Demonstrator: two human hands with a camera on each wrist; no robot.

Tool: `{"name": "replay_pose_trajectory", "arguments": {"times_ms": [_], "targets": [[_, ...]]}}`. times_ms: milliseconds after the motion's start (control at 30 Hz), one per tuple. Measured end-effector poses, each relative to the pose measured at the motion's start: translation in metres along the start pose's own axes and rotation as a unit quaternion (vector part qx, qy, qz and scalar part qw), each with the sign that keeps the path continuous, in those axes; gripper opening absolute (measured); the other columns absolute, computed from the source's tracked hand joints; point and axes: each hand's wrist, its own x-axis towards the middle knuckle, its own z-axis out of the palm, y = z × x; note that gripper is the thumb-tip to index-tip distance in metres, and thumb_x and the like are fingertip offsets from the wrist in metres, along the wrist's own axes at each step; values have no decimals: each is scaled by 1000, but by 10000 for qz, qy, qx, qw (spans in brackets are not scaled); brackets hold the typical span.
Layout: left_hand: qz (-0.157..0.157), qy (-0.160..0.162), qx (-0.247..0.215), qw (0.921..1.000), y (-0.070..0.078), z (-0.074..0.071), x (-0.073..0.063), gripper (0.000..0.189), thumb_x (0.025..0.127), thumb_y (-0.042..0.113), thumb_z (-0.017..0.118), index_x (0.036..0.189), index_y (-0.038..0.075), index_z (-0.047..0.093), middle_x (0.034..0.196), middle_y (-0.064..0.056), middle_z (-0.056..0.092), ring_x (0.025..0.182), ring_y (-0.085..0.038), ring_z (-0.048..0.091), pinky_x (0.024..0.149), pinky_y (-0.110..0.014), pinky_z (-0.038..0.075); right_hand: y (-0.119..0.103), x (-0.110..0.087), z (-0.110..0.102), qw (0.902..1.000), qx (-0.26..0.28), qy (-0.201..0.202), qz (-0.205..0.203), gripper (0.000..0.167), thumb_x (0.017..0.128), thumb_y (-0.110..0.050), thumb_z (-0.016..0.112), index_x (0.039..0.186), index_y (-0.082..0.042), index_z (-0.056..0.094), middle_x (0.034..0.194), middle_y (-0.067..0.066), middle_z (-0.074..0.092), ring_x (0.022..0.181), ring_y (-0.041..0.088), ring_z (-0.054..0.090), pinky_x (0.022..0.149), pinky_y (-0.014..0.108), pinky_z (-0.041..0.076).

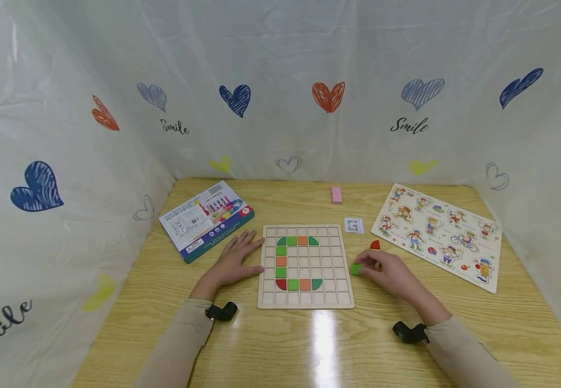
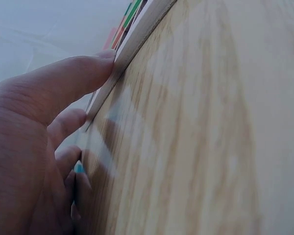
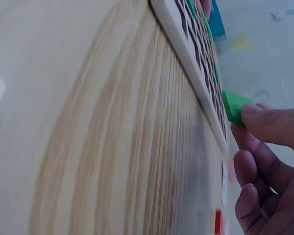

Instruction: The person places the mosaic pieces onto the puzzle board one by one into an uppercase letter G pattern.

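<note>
A wooden grid board [image 1: 298, 262] lies on the table, with green, orange and red tiles in a C-shaped line in its recesses. My left hand [image 1: 235, 260] rests at the board's left edge, fingers extended and the thumb [image 2: 83, 73] touching the rim. Just beyond the right edge, my right hand [image 1: 386, 271] pinches a green square tile [image 3: 233, 105] between thumb and fingers, raised off the table. A red quarter-round tile [image 1: 375, 245] lies on the table beyond that hand. Above it is a small pattern card [image 1: 354, 225] printed with a gridded shape.
At the left lies a game box [image 1: 207, 221], angled behind my left hand. A wooden picture puzzle board [image 1: 435, 237] with figures lies at the right. Toward the back is a pink block [image 1: 336, 195]. A white curtain [image 1: 280, 108] with hearts encloses the table's back and sides.
</note>
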Motion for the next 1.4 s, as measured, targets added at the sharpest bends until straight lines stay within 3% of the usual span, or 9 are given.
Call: {"name": "replay_pose_trajectory", "arguments": {"times_ms": [233, 433, 633, 1033, 1233, 1400], "targets": [[13, -2, 11, 10000, 1, 0, 0, 84, 92, 51, 69, 162, 21, 32, 171, -8, 12, 157, -27, 0, 125, -48, -2, -24, 24, 27, 9987, 427, -258, -72, 10, 96, -18, 73, 106, -19, 74, 89, -10, 66, 80, 9, 58, 70, 26, 50], [-6, -24, -13, 10000, 0, 0, 0, 84, 92, 51, 69, 162, 21, 32, 171, -7, 11, 157, -27, -1, 125, -48, -3, -40, 37, 46, 9973, 422, -442, -411, 8, 97, -18, 71, 104, -20, 73, 86, -12, 63, 78, 7, 56, 70, 26, 50], [23, 18, -11, 10000, 2, -1, 0, 83, 93, 51, 69, 161, 20, 33, 170, -9, 13, 157, -29, 1, 125, -50, -2, -46, 41, 57, 9971, 325, -563, -399, 9, 98, -17, 70, 105, -20, 73, 88, -11, 61, 81, 9, 55, 73, 28, 50], [97, 67, -33, 9999, 2, -1, 1, 83, 93, 48, 71, 161, 18, 34, 170, -12, 14, 157, -32, 3, 125, -51, -1, -46, 37, 57, 9962, 21, -560, -666, 20, 98, -19, 70, 117, -17, 75, 100, -7, 61, 87, 10, 53, 77, 31, 49], [63, 35, 4, 10000, 2, -1, 1, 83, 93, 50, 70, 161, 19, 34, 170, -11, 13, 157, -30, 2, 125, -50, -2, -39, 31, 48, 9985, 226, -362, -344, 20, 98, -19, 69, 118, -17, 73, 100, -9, 61, 89, 9, 56, 81, 31, 51], [52, 40, 59, 10000, 1, 0, 1, 84, 93, 50, 70, 161, 20, 33, 170, -9, 13, 157, -29, 1, 125, -49, -2, -21, 26, 32, 9999, -36, 41, -116, 21, 98, -17, 69, 119, -14, 73, 102, -5, 63, 92, 12, 57, 83, 36, 52]]}}
